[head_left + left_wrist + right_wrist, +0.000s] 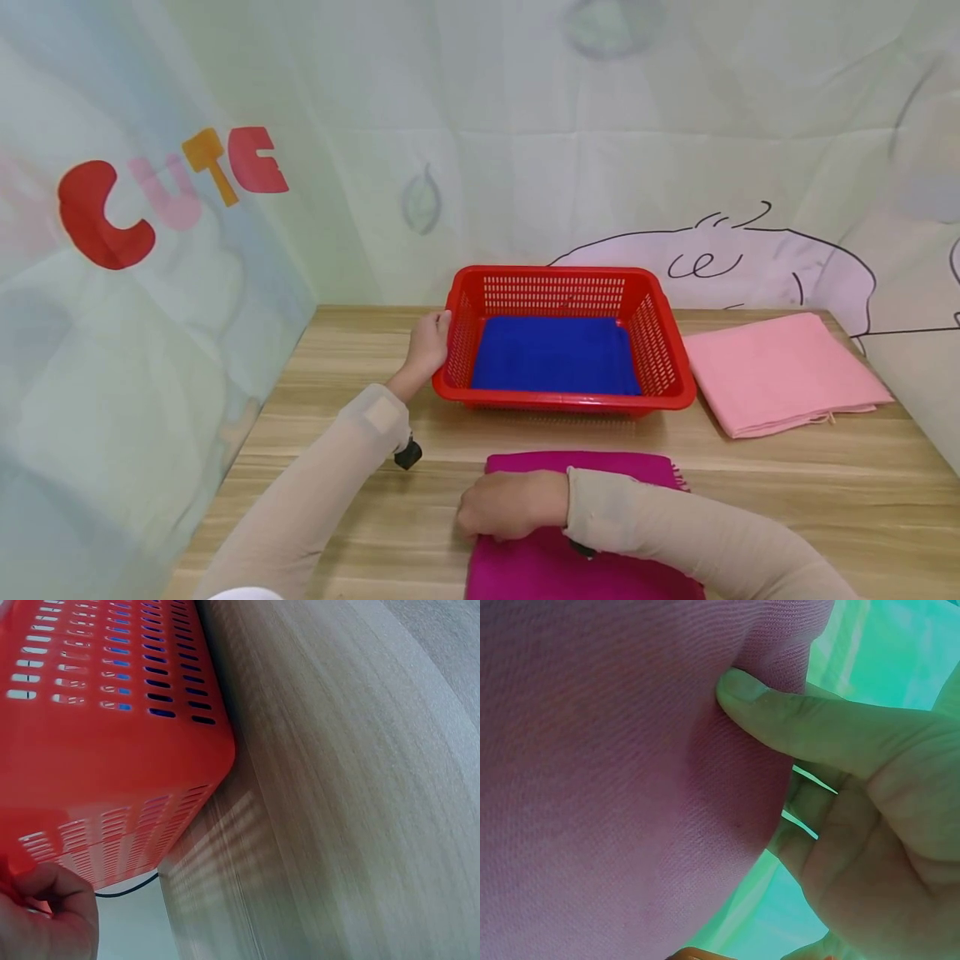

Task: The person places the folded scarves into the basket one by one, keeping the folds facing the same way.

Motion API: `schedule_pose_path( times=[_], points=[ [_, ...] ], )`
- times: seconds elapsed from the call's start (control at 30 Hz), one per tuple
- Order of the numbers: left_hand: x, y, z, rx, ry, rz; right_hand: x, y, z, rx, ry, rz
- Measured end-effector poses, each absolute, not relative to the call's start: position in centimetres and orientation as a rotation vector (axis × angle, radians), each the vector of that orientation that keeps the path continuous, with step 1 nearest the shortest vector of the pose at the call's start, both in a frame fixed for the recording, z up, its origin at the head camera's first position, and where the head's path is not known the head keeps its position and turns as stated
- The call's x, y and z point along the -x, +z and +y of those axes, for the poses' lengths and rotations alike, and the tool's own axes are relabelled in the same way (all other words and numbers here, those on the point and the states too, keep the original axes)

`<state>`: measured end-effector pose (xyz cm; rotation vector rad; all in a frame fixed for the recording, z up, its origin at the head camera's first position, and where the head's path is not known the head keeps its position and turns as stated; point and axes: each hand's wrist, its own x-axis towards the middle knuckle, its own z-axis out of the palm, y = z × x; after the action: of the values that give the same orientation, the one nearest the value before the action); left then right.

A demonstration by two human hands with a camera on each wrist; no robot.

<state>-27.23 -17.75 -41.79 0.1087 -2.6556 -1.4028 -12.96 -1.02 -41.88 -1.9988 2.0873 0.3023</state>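
The light wood-grain surface [810, 483] adjoins a printed fabric backdrop [495, 167]. The left hand [430, 342] grips the left rim of the red perforated plastic basket [562, 402]. The folded magenta fringed cloth [555, 571] lies beneath the right hand [513, 504], which pinches its edge. The head view crops the cloth's near end.

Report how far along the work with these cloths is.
Done, it seems: the blue cloth lies flat inside the red basket. In hand: the right hand pinches the magenta cloth by an edge; the left hand holds the basket. Probably left: packing that and the pink cloth, both outside.
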Motion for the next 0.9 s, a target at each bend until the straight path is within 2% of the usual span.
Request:
schedule_pose_path(
  times=[0.9],
  points=[
    [27.32, -42.04, -17.89, -0.111, -1.424, -2.647, 12.93, -41.86, -1.82, 1.963, 0.255, 2.079]
  ],
)
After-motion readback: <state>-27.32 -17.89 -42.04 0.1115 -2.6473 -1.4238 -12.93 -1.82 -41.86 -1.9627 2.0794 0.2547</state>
